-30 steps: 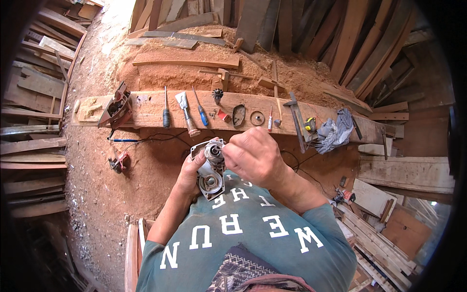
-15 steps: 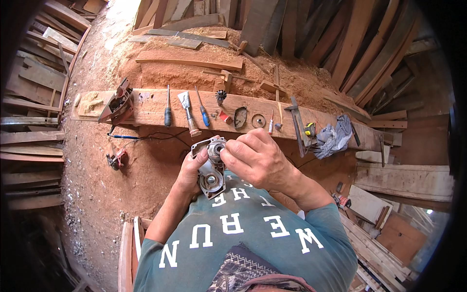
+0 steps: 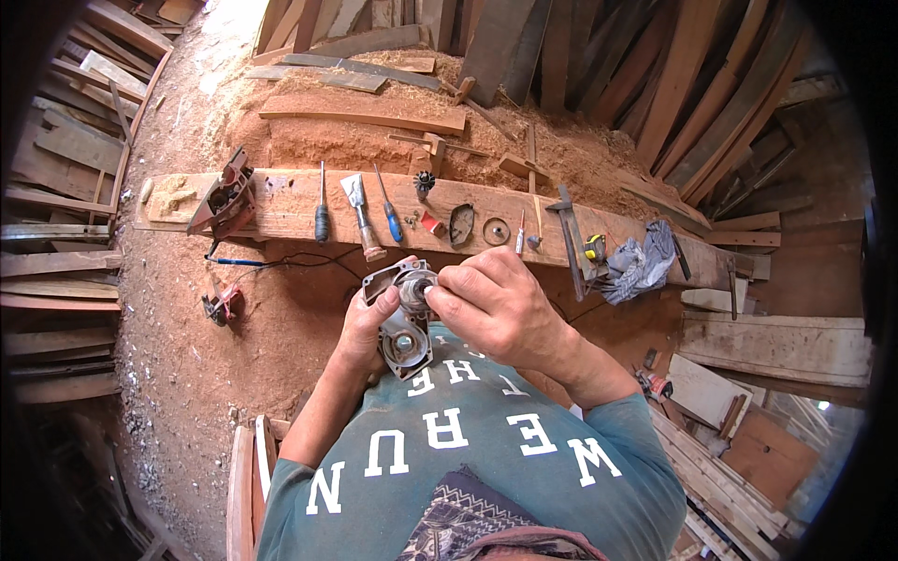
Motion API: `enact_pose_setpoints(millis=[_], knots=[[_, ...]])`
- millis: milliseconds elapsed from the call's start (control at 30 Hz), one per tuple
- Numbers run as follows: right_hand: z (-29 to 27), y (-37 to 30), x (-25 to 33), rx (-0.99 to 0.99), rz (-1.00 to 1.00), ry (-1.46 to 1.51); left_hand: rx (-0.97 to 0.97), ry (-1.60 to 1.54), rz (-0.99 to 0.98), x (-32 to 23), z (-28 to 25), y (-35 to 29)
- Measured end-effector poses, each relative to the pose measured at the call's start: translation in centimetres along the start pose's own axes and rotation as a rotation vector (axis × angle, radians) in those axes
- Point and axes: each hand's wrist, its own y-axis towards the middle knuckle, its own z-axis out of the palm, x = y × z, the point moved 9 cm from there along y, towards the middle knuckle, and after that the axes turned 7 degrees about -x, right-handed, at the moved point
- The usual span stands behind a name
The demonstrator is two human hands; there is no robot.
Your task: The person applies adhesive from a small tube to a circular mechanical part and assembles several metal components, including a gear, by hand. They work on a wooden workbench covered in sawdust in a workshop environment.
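Observation:
In front of my chest my left hand (image 3: 360, 329) grips a grey metal gear housing (image 3: 405, 348), thumb over its near face and the other fingers mostly hidden behind it. A round bearing-like part (image 3: 416, 292) with a dark centre sits at the housing's upper end. My right hand (image 3: 496, 304) is closed in a pinch, its fingertips against the right side of that round part. Whatever lies between those fingertips is hidden. Beyond my hands, a toothed black armature-like part (image 3: 425, 183), a dark oval cover (image 3: 462, 224) and a round metal disc (image 3: 496, 231) lie on a thick plank.
The plank (image 3: 281, 201) crosses ahead, holding screwdrivers (image 3: 388, 208), a wide-bladed scraper or chisel (image 3: 360, 210), a red tool body (image 3: 224, 198), a clamp (image 3: 571, 238), a tape measure (image 3: 595, 247) and a grey rag (image 3: 645, 262). A cable (image 3: 299, 259) trails below. Boards lean behind.
The housing has shifted very slightly upward and tilted a little in my left hand. My right fingertips stay at the round part. Nothing on the plank has been moved.

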Motion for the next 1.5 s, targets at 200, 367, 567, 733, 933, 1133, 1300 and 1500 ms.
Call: enact_pose_setpoints(millis=[200,367,567,733,933,1133,1300,1500], knots=[[-0.3,0.1,-1.3,-0.028,0.173,0.196,-0.009,-0.006,0.018,0.1,-0.2,-0.2],[0.7,-1.8,-5.2,-0.025,0.787,0.568,-0.019,0.028,0.047,0.1,-0.9,0.0],[5.9,-5.5,-6.2,0.157,1.214,1.093,-0.038,0.07,0.103,0.0,-1.0,-0.2],[6.8,-6.0,-5.3,0.18,1.343,1.218,-0.061,0.085,0.113,-0.1,-1.1,-0.5],[7.1,-6.4,-5.4,0.202,1.358,1.199,-0.123,0.163,0.175,-0.6,-1.5,-0.8],[7.3,-6.8,-5.4,0.201,1.359,1.242,-0.139,0.214,0.211,-1.0,-1.9,-0.8],[7.4,-7.1,-5.9,0.223,1.401,1.265,-0.145,0.223,0.199,-0.6,-2.3,-0.1],[7.8,-7.5,-6.2,0.23,1.441,1.231,-0.152,0.21,0.204,-0.8,-2.0,-0.3]])
